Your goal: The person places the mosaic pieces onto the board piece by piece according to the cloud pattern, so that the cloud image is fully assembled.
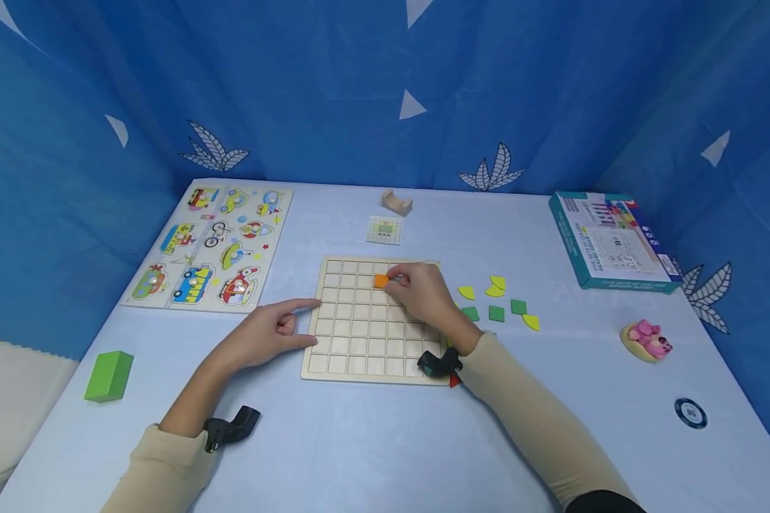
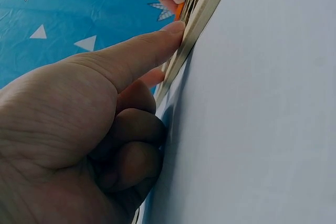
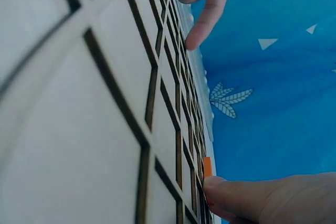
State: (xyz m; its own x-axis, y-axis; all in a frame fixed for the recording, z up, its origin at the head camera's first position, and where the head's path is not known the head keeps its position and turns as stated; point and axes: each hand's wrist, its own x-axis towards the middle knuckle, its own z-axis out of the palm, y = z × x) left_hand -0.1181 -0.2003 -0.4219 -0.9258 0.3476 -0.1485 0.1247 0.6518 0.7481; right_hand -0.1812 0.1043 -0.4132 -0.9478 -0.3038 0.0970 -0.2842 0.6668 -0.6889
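Orange tile pinched in right hand

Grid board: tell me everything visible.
The grid board is pale, wood-looking and squarish, with rounded corners, a plain rim and dark-edged dividers framing square cells. It lies flat on the whitish table. The left hand touches its left edge with index finger and thumb; the right hand holds an orange tile at its far part, hiding some cells.

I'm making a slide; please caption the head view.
Right grip pinches an orange tile at the gridded board; left grip touches its left edge.
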